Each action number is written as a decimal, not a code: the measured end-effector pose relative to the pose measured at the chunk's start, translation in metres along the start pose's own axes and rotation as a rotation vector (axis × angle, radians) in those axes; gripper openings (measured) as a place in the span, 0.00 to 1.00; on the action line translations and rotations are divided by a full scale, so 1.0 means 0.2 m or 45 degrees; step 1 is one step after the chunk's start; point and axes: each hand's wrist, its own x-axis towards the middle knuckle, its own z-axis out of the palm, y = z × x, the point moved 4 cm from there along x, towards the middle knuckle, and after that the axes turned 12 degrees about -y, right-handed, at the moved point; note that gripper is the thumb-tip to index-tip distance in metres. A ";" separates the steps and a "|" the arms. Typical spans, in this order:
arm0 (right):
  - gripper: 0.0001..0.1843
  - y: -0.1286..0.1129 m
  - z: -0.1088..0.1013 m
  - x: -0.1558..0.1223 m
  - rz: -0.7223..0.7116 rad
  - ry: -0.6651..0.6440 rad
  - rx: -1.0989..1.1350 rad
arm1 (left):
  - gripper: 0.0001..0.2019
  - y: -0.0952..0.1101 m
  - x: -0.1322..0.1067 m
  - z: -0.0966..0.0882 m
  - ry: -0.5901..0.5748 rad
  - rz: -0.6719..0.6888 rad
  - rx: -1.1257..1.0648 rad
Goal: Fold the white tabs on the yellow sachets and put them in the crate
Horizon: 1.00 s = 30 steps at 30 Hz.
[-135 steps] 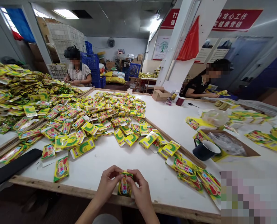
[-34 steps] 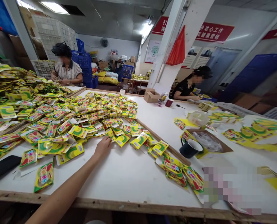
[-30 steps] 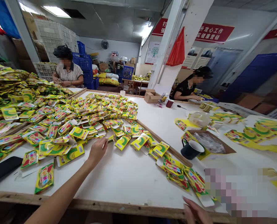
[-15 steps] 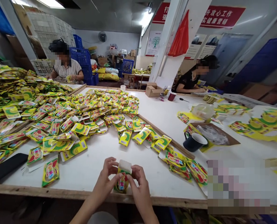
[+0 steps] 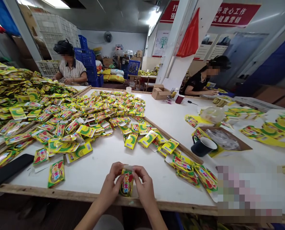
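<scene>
Cartons (image 5: 85, 131) heap from the far left to the centre of the frame, seemingly kept within reach. At bottom centre, the left hand (image 5: 110, 185) grips the left side of one printed carton (image 5: 127, 183), the right hand (image 5: 144, 184) pinching its upper right by the pale flap (image 5: 128, 167), probably to steady it. Farther right, a wooden strip (image 5: 187, 152) seems to keep the dark mug (image 5: 203, 147) apart from the work.

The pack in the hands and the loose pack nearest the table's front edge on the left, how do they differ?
The held pack is between the left hand and right hand; the loose pack lies untouched on the table.
Fingers partly cover the held pack's upper end; none cover the loose pack.
Both show yellow-green fronts with colourful lettering.
</scene>
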 end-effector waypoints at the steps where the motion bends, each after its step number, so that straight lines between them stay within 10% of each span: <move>1: 0.09 0.00 0.00 0.00 0.007 0.028 0.012 | 0.14 0.00 0.00 0.00 0.012 0.001 0.003; 30: 0.12 0.00 0.03 -0.01 0.118 -0.095 0.000 | 0.11 0.00 -0.03 -0.03 0.061 -0.179 -0.121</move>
